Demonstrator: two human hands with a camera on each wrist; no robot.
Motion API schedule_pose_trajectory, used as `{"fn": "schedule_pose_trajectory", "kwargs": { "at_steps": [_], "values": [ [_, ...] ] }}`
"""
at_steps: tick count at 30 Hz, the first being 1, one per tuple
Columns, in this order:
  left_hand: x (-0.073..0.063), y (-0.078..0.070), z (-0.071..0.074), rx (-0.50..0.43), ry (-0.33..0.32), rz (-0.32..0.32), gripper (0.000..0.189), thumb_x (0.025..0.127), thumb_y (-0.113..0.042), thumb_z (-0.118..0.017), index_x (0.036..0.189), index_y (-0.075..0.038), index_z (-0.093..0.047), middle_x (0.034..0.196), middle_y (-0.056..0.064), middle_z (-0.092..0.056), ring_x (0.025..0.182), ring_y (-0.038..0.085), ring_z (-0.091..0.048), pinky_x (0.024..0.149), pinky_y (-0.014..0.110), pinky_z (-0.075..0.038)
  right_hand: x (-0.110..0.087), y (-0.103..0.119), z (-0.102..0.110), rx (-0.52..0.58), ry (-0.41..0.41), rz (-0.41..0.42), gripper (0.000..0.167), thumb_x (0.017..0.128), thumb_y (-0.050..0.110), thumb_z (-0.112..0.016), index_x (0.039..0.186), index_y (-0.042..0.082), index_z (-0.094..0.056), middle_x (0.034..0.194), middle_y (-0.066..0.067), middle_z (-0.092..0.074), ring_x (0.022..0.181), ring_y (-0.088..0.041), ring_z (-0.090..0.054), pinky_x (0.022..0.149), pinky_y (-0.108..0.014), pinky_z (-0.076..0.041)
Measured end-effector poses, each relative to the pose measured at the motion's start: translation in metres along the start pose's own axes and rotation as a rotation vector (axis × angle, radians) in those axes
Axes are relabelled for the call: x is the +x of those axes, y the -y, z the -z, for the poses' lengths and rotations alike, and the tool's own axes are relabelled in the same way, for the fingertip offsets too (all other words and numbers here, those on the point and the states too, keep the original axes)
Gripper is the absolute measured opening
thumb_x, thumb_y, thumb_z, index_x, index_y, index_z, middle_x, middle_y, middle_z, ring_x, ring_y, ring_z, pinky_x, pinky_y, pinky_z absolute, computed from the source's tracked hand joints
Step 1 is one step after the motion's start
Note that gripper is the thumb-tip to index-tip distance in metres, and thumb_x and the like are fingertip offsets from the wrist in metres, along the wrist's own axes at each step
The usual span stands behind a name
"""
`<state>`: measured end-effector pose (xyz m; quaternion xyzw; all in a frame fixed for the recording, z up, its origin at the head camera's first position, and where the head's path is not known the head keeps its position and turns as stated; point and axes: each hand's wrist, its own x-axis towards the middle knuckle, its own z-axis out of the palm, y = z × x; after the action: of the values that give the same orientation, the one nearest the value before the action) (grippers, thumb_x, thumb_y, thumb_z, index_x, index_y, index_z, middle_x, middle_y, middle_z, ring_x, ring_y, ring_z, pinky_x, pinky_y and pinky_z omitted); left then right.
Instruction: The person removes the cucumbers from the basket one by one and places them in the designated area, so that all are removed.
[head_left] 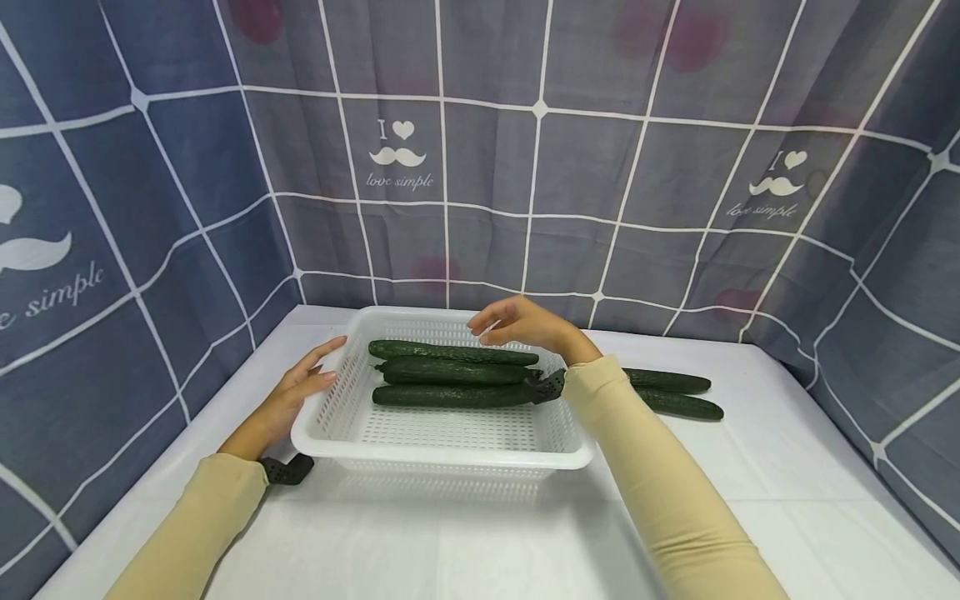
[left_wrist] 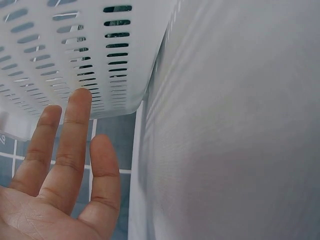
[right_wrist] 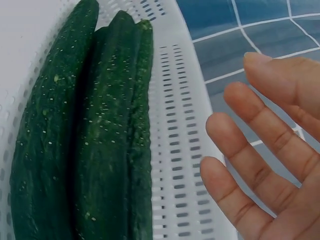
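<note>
A white plastic basket (head_left: 450, 454) with slotted walls stands on the white table, and three long cucumbers (head_left: 450, 396) lie side by side in it. At the basket's left end my left hand (head_left: 296, 387) has its fingers at the rim; the left wrist view shows these fingers (left_wrist: 75, 140) extended beside the slotted wall. Over the back right part of the basket hovers my right hand (head_left: 525, 323), fingers relaxed and nothing held. From the right wrist, the cucumbers (right_wrist: 105, 130) lie left of the loosely spread fingers (right_wrist: 250, 145).
Two more cucumbers (head_left: 678, 406) lie on the table (head_left: 780, 450) to the right of the basket, partly hidden behind my right forearm. A grey-blue checked curtain (head_left: 487, 167) encloses the table at the back and both sides.
</note>
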<state>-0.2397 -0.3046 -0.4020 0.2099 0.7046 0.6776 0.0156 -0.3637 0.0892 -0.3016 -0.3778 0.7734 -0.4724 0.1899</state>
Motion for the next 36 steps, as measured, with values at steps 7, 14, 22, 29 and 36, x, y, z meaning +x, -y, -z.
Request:
{"fn": "schedule_pose_trajectory", "kwargs": {
  "at_steps": [7, 14, 22, 29, 36],
  "values": [
    [-0.001, 0.002, 0.000, 0.010, -0.009, 0.009, 0.057, 0.112, -0.010, -0.045, 0.157, -0.046, -0.047, 0.141, -0.006, -0.056, 0.117, 0.013, -0.067, 0.085, 0.035, -0.062, 0.009, -0.004, -0.007, -0.022, 0.018, -0.011, 0.035, 0.100, 0.000, -0.069, 0.134, -0.009, -0.068, 0.138, -0.024, -0.069, 0.130, -0.041, -0.065, 0.104, -0.040, -0.056],
    [-0.001, 0.003, 0.000, -0.007, 0.005, 0.000, 0.058, 0.112, -0.010, -0.044, 0.158, -0.045, -0.047, 0.141, -0.005, -0.056, 0.117, 0.014, -0.067, 0.085, 0.036, -0.063, 0.017, -0.002, -0.012, -0.032, 0.017, -0.045, 0.034, 0.101, -0.001, -0.070, 0.134, -0.008, -0.069, 0.142, -0.028, -0.065, 0.128, -0.035, -0.067, 0.103, -0.041, -0.056],
    [-0.001, 0.004, 0.001, -0.001, 0.005, 0.006, 0.058, 0.113, -0.010, -0.044, 0.158, -0.045, -0.047, 0.140, -0.003, -0.056, 0.117, 0.014, -0.067, 0.085, 0.036, -0.063, 0.022, -0.011, -0.019, -0.013, 0.020, -0.041, 0.039, 0.101, -0.002, -0.069, 0.137, -0.014, -0.063, 0.144, -0.031, -0.063, 0.132, -0.041, -0.064, 0.105, -0.045, -0.055],
    [-0.001, 0.003, 0.002, -0.003, 0.016, 0.004, 0.057, 0.113, -0.011, -0.044, 0.160, -0.044, -0.045, 0.141, -0.004, -0.056, 0.117, 0.015, -0.068, 0.084, 0.038, -0.063, 0.021, -0.018, -0.023, -0.055, 0.028, -0.067, 0.038, 0.099, -0.004, -0.071, 0.135, -0.015, -0.064, 0.138, -0.029, -0.067, 0.129, -0.038, -0.066, 0.101, -0.038, -0.057],
    [0.001, 0.003, 0.002, -0.019, 0.013, -0.004, 0.057, 0.113, -0.009, -0.044, 0.160, -0.043, -0.046, 0.141, -0.005, -0.058, 0.117, 0.015, -0.068, 0.084, 0.037, -0.063, 0.019, -0.021, -0.026, -0.092, 0.033, -0.105, 0.038, 0.096, -0.010, -0.072, 0.133, -0.015, -0.066, 0.134, -0.028, -0.069, 0.124, -0.037, -0.068, 0.099, -0.036, -0.058]
  ]
}}
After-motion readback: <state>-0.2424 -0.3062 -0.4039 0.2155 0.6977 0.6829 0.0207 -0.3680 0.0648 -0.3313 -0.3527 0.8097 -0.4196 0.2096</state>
